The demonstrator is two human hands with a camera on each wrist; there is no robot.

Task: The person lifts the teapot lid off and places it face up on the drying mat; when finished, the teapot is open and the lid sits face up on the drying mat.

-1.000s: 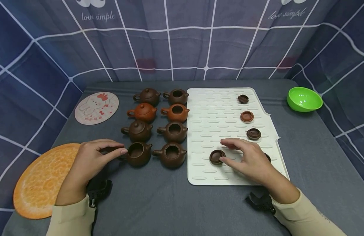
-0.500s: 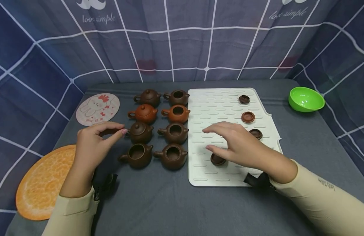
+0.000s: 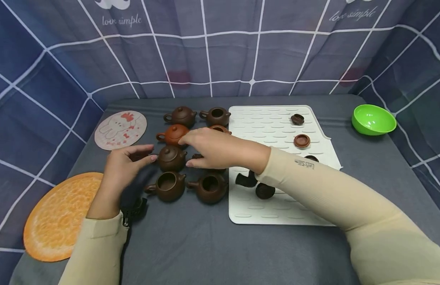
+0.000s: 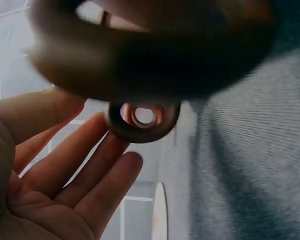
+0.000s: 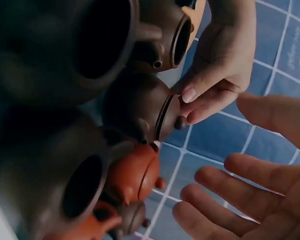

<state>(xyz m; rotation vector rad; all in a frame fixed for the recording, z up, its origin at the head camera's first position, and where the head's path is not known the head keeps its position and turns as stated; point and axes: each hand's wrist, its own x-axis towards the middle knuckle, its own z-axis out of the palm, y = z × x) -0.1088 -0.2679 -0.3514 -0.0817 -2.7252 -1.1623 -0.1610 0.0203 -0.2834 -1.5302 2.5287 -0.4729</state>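
Observation:
My left hand (image 3: 125, 170), fingers slightly bent and apart, is beside the handle of a dark brown lidded teapot (image 3: 171, 159) in the left column. The left wrist view shows its fingertips by a ring-shaped handle (image 4: 139, 136), while a nearer, blurred handle (image 4: 140, 75) fills the top. Reaching across the right column, my right hand (image 3: 216, 148) has its fingers spread near the lidded teapot and holds nothing. It hides most of the open teapot below it. Two lidless brown teapots stand in front: the left one (image 3: 171, 196) and the right one (image 3: 213, 199).
Behind are a brown lidded teapot (image 3: 182, 116), an orange one (image 3: 173, 135) and a lidless brown one (image 3: 217, 120). Loose lids, brown (image 3: 265, 191) and orange (image 3: 302, 141), lie on the white mat (image 3: 248, 213). A green bowl (image 3: 373, 120) stands right; round orange (image 3: 59, 221) and rabbit mats (image 3: 120, 130) lie left.
My right hand has moved left from the lids on the mat to over the teapots. My left hand has moved up from the front lidless teapot's handle to the lidded teapot behind it.

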